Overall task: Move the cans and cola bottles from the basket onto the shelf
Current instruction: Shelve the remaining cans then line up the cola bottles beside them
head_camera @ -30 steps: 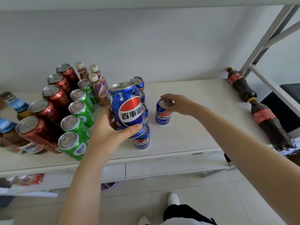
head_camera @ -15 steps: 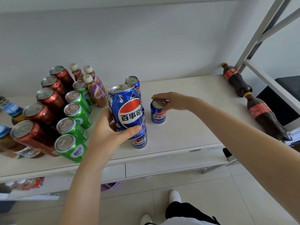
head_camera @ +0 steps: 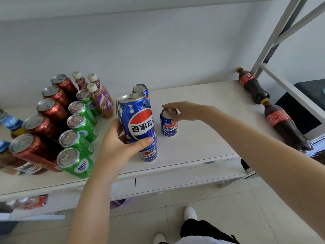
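Gripping its lower wall, my left hand (head_camera: 119,147) wraps a blue can (head_camera: 138,118) above the shelf (head_camera: 202,147), over another blue can (head_camera: 148,154). It looks rigid, slippery (probably full, heavy), so the middle is best. My right hand (head_camera: 182,111) pinches a smaller can (head_camera: 168,123). Green cans (head_camera: 77,138) crowd left; cola bottles (head_camera: 281,124) lie far right.

shelf (head_camera: 202,147) | can rows (head_camera: 77,124) left | cola bottles (head_camera: 274,110) right edge | single can (head_camera: 168,124) between
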